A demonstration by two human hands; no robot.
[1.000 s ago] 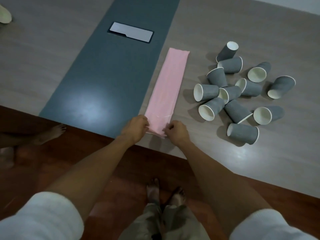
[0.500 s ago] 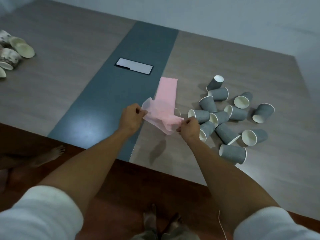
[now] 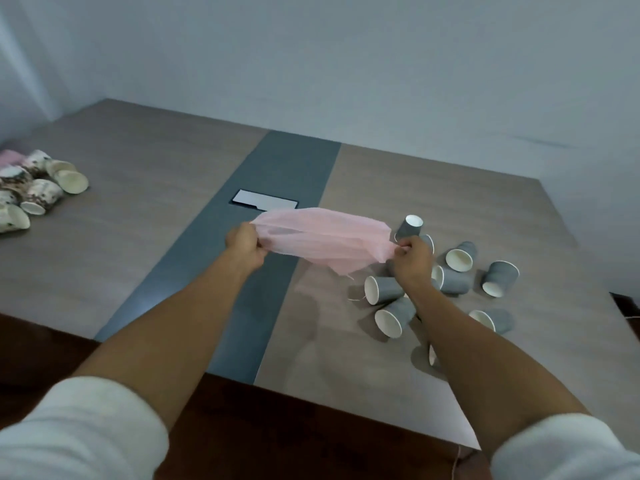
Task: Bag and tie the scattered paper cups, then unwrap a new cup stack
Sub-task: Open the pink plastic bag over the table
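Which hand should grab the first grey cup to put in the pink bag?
Probably the right hand. It hangs just over the grey cups, while the left hand holds the pink bag over the dark strip, farther from them.

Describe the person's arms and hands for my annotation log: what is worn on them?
Both forearms are bare from the pale, whitish sleeves up to the hands. The left hand and right hand wear no gloves. No watch, bracelet or ring shows.
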